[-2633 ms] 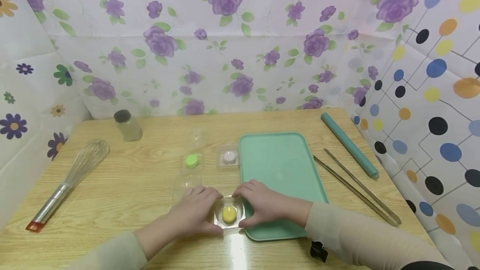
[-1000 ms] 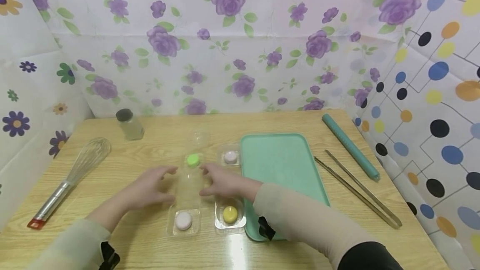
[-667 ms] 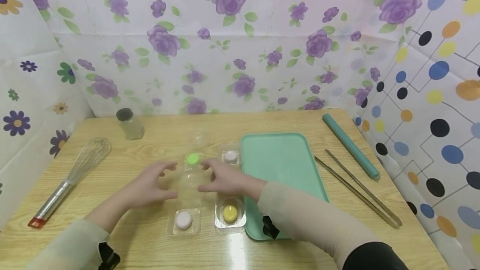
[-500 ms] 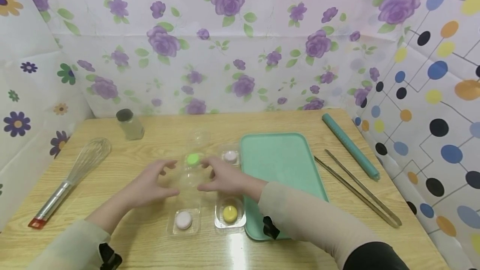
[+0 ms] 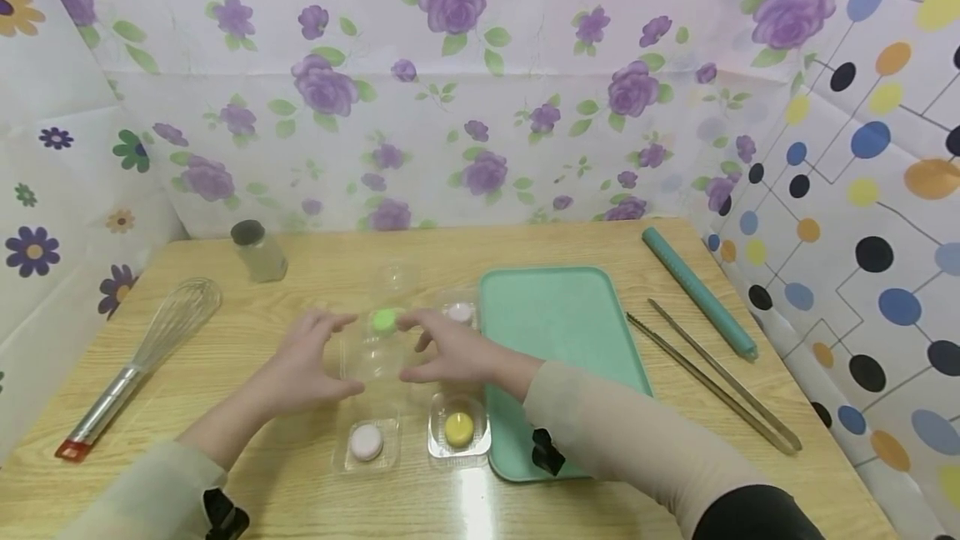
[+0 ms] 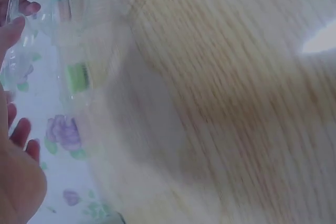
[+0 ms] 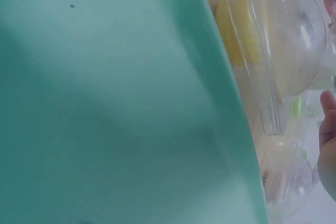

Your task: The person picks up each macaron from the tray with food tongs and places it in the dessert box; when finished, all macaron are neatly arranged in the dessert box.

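Note:
A clear plastic box lid [image 5: 378, 357] stands between my two hands, joined to an opened box with a pale pink macaron [image 5: 367, 442]. My left hand [image 5: 307, 365] holds the lid's left side, thumb and fingers spread apart. On its right side, my right hand [image 5: 453, 348] grips it with fingers bent. The left wrist view catches the clear lid [image 6: 21, 51] near the thumb. Just beyond sits a green macaron [image 5: 384, 322] in another clear box. A yellow macaron [image 5: 459, 429] lies under a domed lid [image 7: 299, 30]; a pale lilac macaron [image 5: 459, 313] is partly behind my right hand.
A green tray [image 5: 562, 307] lies to the right, under my right forearm. Farther right are metal tongs [image 5: 712, 377] and a teal rolled-up cylinder [image 5: 697, 292]. A whisk [image 5: 150, 352] and a dark-capped jar [image 5: 258, 252] stand at the left.
Both hands have left the yellow macaron's box, whose lid is now down, and moved left to the pale pink macaron's lid. Over the last half second they have shifted only slightly.

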`<state>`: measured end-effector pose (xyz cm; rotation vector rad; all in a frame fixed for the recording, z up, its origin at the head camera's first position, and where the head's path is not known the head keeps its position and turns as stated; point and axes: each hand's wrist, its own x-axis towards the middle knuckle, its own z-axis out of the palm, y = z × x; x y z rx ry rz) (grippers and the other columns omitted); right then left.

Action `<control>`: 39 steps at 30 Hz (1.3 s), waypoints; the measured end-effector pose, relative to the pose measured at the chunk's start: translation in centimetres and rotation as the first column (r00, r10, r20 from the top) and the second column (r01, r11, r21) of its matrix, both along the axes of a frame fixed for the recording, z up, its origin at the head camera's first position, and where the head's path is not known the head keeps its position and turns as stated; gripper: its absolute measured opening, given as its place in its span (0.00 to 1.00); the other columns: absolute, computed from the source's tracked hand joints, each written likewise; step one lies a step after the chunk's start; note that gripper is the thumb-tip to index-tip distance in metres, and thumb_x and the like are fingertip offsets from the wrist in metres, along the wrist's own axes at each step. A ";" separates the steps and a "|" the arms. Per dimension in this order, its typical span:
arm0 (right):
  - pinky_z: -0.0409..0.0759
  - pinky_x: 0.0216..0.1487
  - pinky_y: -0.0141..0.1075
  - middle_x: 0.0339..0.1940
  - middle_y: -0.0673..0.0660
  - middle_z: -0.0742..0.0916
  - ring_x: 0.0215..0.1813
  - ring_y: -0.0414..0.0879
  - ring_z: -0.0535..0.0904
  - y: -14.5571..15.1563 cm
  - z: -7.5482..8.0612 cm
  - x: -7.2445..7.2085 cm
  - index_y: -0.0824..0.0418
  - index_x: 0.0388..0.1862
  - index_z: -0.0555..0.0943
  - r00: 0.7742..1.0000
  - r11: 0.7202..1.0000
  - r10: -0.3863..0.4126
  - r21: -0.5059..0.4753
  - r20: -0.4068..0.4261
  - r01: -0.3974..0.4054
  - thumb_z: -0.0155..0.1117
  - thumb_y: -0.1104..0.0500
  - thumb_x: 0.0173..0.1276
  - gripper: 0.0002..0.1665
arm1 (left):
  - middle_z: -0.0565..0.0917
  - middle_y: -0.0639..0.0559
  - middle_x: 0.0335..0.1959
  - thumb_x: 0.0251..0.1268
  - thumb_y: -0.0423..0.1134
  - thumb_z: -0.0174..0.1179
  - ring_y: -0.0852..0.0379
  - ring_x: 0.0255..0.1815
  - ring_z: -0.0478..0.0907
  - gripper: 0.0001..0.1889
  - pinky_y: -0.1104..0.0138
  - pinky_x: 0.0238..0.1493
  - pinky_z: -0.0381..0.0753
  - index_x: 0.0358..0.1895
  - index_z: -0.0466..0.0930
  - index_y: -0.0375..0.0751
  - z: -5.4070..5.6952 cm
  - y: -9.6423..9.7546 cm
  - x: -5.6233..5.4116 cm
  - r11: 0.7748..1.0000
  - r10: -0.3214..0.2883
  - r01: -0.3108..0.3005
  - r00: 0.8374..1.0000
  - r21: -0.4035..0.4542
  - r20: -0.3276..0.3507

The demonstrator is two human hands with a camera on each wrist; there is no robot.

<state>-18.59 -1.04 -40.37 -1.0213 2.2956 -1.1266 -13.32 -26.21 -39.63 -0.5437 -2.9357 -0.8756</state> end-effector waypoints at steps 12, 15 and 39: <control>0.73 0.32 0.33 0.38 0.61 0.85 0.33 0.52 0.80 -0.5 0.4 -0.1 0.64 0.59 0.69 0.795 0.974 0.048 -0.205 0.605 0.097 0.35 0.31 0.70 0.41 | 0.73 0.38 0.46 0.22 0.51 0.75 0.42 0.47 0.69 0.47 0.47 0.48 0.67 0.54 0.70 0.31 -0.2 0.1 -0.3 0.989 -0.139 0.087 0.816 -0.118 -0.561; 0.73 0.30 0.32 0.36 0.62 0.85 0.28 0.48 0.78 -0.8 0.3 0.1 0.65 0.55 0.70 0.705 0.966 0.073 -0.226 0.706 0.126 0.32 0.27 0.66 0.46 | 0.73 0.37 0.46 0.27 0.53 0.71 0.41 0.45 0.70 0.44 0.48 0.45 0.68 0.53 0.70 0.30 0.0 0.3 -0.4 0.983 -0.181 0.126 0.750 -0.131 -0.636; 0.78 0.40 0.39 0.39 0.56 0.84 0.35 0.46 0.78 -1.1 0.8 0.2 0.60 0.56 0.73 0.860 0.991 0.012 -0.123 0.511 0.059 0.51 0.41 0.67 0.28 | 0.73 0.38 0.52 0.41 0.46 0.73 0.41 0.52 0.68 0.42 0.44 0.51 0.66 0.61 0.65 0.32 1.0 0.5 0.7 0.995 -0.072 0.084 0.977 0.051 -0.200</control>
